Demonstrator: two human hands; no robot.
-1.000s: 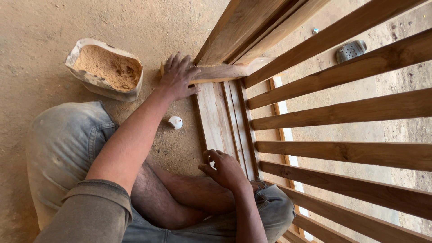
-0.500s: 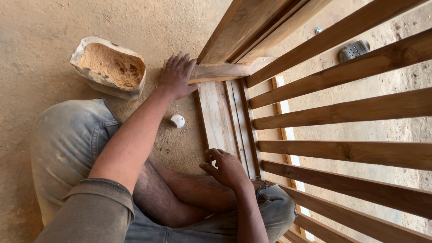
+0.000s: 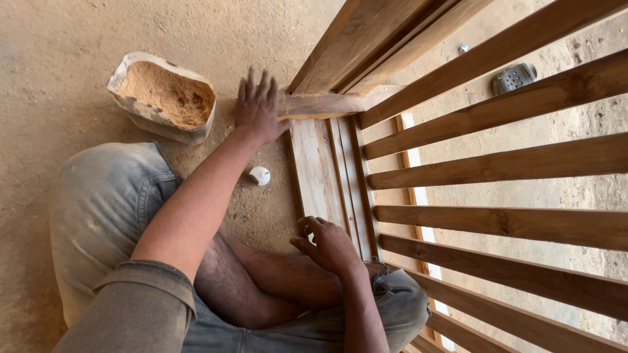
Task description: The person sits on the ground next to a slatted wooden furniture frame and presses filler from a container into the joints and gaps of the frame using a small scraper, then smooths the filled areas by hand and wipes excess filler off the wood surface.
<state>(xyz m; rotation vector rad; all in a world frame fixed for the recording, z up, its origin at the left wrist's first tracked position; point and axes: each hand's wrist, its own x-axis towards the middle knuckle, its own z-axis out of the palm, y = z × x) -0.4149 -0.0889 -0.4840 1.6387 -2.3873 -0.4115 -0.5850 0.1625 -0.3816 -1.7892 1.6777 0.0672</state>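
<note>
I sit cross-legged on a sandy floor beside a slatted wooden frame (image 3: 497, 157). My left hand (image 3: 258, 108) lies flat, fingers spread, against the end of a short wooden block (image 3: 324, 103) at the frame's corner. My right hand (image 3: 330, 243) rests with curled fingers on the frame's bottom rail (image 3: 320, 173), close to my knee; whether it pinches something small and pale I cannot tell. A small white lump (image 3: 260, 175) lies on the sand between my hands.
A cut-open sack of tan sawdust (image 3: 163, 97) stands to the left of my left hand. Beyond the slats lies a grey perforated object (image 3: 514, 78) on the ground. The frame's thick upper beams (image 3: 373, 39) rise at top centre.
The view has shifted slightly. My left hand stays pressed at the block and my right hand stays on the bottom rail, with little movement.
</note>
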